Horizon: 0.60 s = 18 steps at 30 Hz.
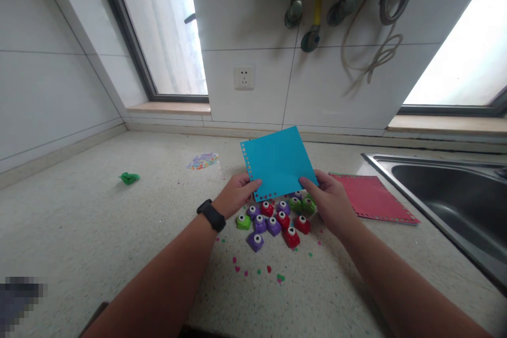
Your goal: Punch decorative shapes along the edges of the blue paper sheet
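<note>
A blue sheet of paper [277,161] is held up over the counter, tilted, with small shapes punched along its left edge and part of its lower edge. My left hand [238,190] pinches its lower left corner, thumb on top. On the lower right corner, my right hand [327,195] grips the sheet the same way. Below it sit several small craft punches: purple ones such as this punch [273,226], a red punch [291,237] and a green punch [243,222] among them. The sheet partly hides the rearmost punches.
Red paper [376,198] with punched edges lies stacked at right, beside a steel sink [443,190]. Colourful confetti [203,161] lies behind on the left, and a crumpled green piece [129,178] farther left. Loose punched bits [259,271] dot the counter [158,253] in front.
</note>
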Tool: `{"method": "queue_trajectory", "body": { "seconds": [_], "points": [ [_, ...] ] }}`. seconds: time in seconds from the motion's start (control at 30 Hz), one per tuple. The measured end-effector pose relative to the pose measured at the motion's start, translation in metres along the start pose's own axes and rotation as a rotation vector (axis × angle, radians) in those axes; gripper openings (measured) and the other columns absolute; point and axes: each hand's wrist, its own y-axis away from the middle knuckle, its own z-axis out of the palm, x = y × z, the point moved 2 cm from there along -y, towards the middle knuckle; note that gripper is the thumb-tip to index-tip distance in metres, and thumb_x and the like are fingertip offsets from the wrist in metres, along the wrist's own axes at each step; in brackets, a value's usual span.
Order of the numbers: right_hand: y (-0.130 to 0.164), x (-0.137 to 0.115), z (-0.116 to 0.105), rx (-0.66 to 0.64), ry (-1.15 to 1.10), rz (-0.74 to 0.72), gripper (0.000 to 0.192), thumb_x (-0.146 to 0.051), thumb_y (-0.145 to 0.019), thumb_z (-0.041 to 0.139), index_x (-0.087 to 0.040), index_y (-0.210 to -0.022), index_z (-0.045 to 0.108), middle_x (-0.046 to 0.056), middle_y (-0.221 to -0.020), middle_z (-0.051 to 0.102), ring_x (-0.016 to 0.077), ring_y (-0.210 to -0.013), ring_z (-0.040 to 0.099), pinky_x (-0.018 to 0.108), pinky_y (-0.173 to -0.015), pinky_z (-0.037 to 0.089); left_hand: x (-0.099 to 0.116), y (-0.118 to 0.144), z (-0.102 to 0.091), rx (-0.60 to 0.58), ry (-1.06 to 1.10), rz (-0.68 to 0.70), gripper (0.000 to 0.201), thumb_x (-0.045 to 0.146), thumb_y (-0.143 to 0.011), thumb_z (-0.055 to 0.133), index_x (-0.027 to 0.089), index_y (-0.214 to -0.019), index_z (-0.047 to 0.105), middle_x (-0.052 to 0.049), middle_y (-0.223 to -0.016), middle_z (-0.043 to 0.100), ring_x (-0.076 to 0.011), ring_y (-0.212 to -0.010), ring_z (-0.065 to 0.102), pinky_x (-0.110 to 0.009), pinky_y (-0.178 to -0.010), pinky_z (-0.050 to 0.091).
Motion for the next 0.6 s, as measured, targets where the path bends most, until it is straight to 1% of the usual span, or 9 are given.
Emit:
{"method": "queue_trajectory", "body": {
  "seconds": [0.13, 0.2, 0.27, 0.6],
  "points": [
    [-0.0003, 0.0019, -0.0001, 0.022, 0.06, -0.012, 0.032, -0.047, -0.086, 0.07, -0.021, -0.104, 0.068, 0.004, -0.095, 0.071, 0.023, -0.09, 0.064, 0.037, -0.082, 0.051, -0.0025, -0.0024, -0.0033, 0.039, -0.004, 0.021, 0.043, 0.055, -0.087, 0.063, 0.015, -0.073, 0.054, 0.004, -0.058, 0.044, -0.0082, -0.05, 0.039, -0.023, -0.049, 0.028],
    [-0.0004, 0.0016, 0.0008, 0.033, 0.075, -0.014, 0.032, -0.046, -0.086, 0.07, -0.02, -0.104, 0.066, 0.005, -0.099, 0.071, 0.0226, -0.089, 0.064, 0.037, -0.082, 0.051, -0.0026, -0.0033, -0.0045, 0.048, 0.0, 0.031, 0.042, 0.054, -0.088, 0.062, 0.015, -0.075, 0.054, 0.005, -0.058, 0.042, -0.0081, -0.049, 0.038, -0.023, -0.049, 0.027],
    [-0.0004, 0.001, 0.0017, 0.041, 0.081, -0.017, 0.032, -0.046, -0.085, 0.07, -0.02, -0.104, 0.066, 0.006, -0.101, 0.071, 0.0222, -0.089, 0.064, 0.036, -0.081, 0.05, -0.0017, -0.0036, -0.005, 0.055, 0.004, 0.039, 0.042, 0.054, -0.088, 0.062, 0.015, -0.074, 0.054, 0.005, -0.057, 0.042, -0.008, -0.049, 0.038, -0.023, -0.048, 0.027],
    [-0.0013, -0.0008, 0.0043, 0.05, 0.048, -0.016, 0.032, -0.046, -0.083, 0.07, -0.022, -0.102, 0.065, 0.006, -0.098, 0.073, 0.0225, -0.088, 0.066, 0.035, -0.076, 0.053, 0.0027, -0.0036, -0.0028, 0.089, 0.029, 0.045, 0.043, 0.054, -0.087, 0.063, 0.016, -0.07, 0.051, 0.005, -0.056, 0.043, -0.0078, -0.048, 0.038, -0.023, -0.048, 0.027]
  ]
}}
